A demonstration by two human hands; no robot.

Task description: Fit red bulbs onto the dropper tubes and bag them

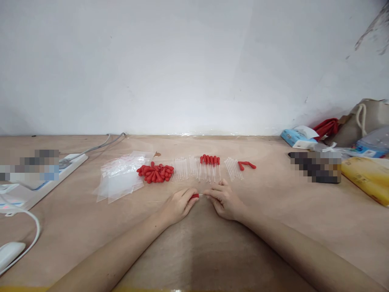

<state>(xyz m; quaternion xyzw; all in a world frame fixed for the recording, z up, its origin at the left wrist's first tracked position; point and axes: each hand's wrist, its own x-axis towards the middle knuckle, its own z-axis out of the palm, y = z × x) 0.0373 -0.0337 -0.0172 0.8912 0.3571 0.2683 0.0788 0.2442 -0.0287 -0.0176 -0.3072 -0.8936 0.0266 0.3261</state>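
My left hand (pixel 179 205) is closed on a red rubber dropper bulb (pixel 195 196), whose open end points right. In my right hand (pixel 225 202), the fingers pinch a thin clear dropper tube (pixel 201 195); its left end meets the bulb's mouth. How deep the tube sits in the bulb I cannot tell. Beyond my hands lie a pile of red bulbs (pixel 154 173), a row of clear tubes (pixel 182 168) and several droppers with red bulbs fitted (pixel 209 160). More loose tubes (pixel 233 168) and two red bulbs (pixel 248 165) lie to the right.
Clear plastic bags (pixel 121 182) lie left of the bulb pile. A white power strip (pixel 54 178) with cables is at the far left. On the right are a blue tissue pack (pixel 298 138), a yellow package (pixel 366 176) and a blurred dark object (pixel 319 167). A wall (pixel 188 69) stands behind.
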